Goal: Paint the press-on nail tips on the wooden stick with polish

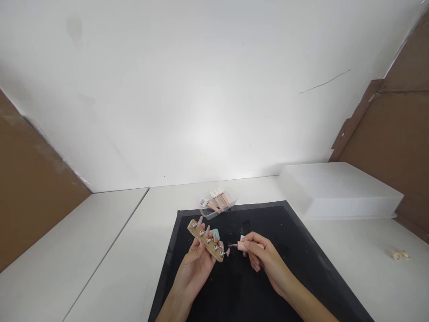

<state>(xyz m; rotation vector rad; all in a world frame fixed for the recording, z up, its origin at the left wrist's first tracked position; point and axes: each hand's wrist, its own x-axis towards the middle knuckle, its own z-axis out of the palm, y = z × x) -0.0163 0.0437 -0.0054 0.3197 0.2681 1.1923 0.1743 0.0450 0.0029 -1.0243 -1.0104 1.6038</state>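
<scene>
My left hand [196, 264] is wrapped round a wooden nail practice stand [205, 241], tilted over the black mat. Several silver posts line the stand, with false nails [228, 252] in pale mauve and pink at their ends. Between the fingers of my right hand [263, 251] is a nail polish brush [241, 245] with a peach handle. Its tip is close to the false nail at the stand's near end; contact I cannot make out. A small white-labelled object [241, 238], perhaps a bottle, is mostly hidden by my right hand. Behind the stand a mint-green item [215, 233] shows in part.
Past the stand, a clear plastic tray [210, 216] holds several peach-handled polish bottles [214, 201]. The black mat [234, 295] lies on the white table. A white box [348, 192] stands at the right, and small cream rings [397, 255] lie near the right edge.
</scene>
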